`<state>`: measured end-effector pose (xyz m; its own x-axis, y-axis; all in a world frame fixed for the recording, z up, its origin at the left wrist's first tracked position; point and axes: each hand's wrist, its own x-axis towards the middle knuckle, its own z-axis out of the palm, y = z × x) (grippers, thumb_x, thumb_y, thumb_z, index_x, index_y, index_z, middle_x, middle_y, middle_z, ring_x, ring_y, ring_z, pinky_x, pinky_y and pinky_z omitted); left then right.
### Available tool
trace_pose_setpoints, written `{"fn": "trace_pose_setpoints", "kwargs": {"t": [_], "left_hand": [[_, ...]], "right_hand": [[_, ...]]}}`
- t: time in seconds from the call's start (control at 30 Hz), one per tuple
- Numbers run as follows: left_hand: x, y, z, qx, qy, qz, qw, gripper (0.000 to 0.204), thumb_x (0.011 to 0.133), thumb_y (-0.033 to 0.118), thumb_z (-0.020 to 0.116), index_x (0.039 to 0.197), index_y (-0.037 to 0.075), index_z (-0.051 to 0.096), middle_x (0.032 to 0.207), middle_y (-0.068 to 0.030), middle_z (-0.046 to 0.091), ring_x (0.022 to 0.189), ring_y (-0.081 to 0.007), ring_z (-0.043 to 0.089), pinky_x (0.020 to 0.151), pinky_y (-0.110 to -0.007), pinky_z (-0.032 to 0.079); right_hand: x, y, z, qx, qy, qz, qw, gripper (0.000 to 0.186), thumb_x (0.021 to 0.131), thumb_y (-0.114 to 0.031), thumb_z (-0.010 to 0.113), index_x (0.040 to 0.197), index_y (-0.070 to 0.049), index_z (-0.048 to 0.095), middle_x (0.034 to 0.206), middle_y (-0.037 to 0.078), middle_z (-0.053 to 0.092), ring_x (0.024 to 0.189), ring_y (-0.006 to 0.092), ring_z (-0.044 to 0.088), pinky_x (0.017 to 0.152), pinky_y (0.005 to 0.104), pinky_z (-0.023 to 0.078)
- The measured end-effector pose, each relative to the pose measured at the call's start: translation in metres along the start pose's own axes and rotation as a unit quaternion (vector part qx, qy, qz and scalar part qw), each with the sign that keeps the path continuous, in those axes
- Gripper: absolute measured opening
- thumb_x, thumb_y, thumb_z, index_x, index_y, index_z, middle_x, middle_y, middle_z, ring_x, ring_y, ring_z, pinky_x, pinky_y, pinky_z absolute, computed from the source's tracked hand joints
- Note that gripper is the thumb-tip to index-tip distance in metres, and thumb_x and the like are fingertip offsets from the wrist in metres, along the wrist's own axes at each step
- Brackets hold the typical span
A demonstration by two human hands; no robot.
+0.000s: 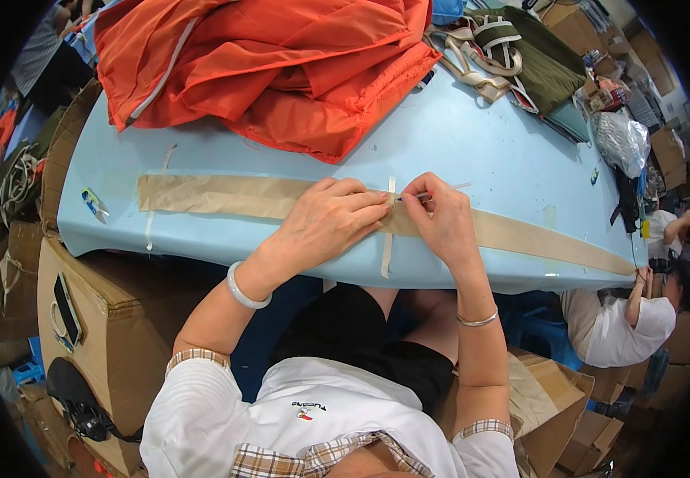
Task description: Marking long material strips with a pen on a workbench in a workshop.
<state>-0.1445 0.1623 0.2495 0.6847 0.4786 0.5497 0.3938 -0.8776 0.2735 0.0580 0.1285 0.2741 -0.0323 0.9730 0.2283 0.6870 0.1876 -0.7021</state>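
A long beige fabric strip [233,194] lies across the light blue table, running from the left side to the right end. My left hand [330,213] rests flat on it with the fingers stretched toward the right, pressing it down. Just beyond those fingertips, my right hand [443,219] pinches a thin pen [458,187]. Its dark tip meets the strip beside a narrow white tape line [387,253] that passes under the fabric. Another white tape line [150,229] crosses beneath the strip near its left end.
Orange fabric [281,72] is heaped along the far side. Olive bags with beige straps [532,60] lie far right. Thread snips [94,205] sit at the left edge. A cardboard box [114,319] stands below the table. Another person [627,323] has a hand near the strip's right end.
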Motion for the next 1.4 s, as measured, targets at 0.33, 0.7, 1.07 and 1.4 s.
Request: {"fn": "trace_pose_setpoints", "kwargs": {"t": [0.33, 0.7, 1.07, 1.4], "left_hand": [[-0.001, 0.0, 0.0, -0.004, 0.008, 0.0, 1.0, 0.021, 0.084, 0.021, 0.069, 0.103, 0.012, 0.07, 0.111, 0.0027, 0.068, 0.095, -0.0166, 0.061, 0.075, -0.032, 0.047], [-0.001, -0.001, 0.001, -0.01, 0.01, 0.003, 1.0, 0.021, 0.084, 0.02, 0.069, 0.102, 0.01, 0.07, 0.111, 0.0022, 0.068, 0.098, -0.0173, 0.061, 0.077, -0.033, 0.048], [-0.006, -0.003, -0.003, -0.024, 0.003, -0.007, 1.0, 0.021, 0.084, 0.019, 0.069, 0.103, 0.01, 0.071, 0.111, 0.0008, 0.069, 0.098, -0.0183, 0.061, 0.079, -0.033, 0.048], [0.018, 0.008, 0.013, -0.076, 0.011, 0.013, 0.997, 0.022, 0.079, 0.013, 0.07, 0.101, 0.008, 0.07, 0.109, -0.0035, 0.07, 0.094, -0.0235, 0.062, 0.081, -0.037, 0.05]], "right_hand": [[-0.007, -0.004, -0.003, 0.009, -0.028, 0.015, 0.999, 0.012, 0.086, -0.005, 0.064, 0.086, 0.005, 0.058, 0.077, 0.014, 0.066, 0.066, 0.0204, 0.066, 0.064, 0.0301, 0.055], [-0.018, -0.01, -0.006, 0.011, -0.034, -0.009, 0.999, 0.007, 0.083, -0.004, 0.063, 0.084, 0.001, 0.059, 0.069, 0.015, 0.065, 0.064, 0.0245, 0.067, 0.061, 0.0314, 0.052], [-0.026, -0.018, -0.005, 0.008, -0.082, 0.004, 0.997, 0.009, 0.085, -0.003, 0.063, 0.086, 0.006, 0.06, 0.073, 0.013, 0.065, 0.065, 0.0177, 0.064, 0.063, 0.0283, 0.053], [-0.045, 0.014, -0.02, 0.098, 0.045, 0.03, 0.994, 0.008, 0.085, -0.008, 0.064, 0.087, -0.001, 0.06, 0.075, 0.011, 0.066, 0.068, 0.0164, 0.065, 0.064, 0.031, 0.053]]}}
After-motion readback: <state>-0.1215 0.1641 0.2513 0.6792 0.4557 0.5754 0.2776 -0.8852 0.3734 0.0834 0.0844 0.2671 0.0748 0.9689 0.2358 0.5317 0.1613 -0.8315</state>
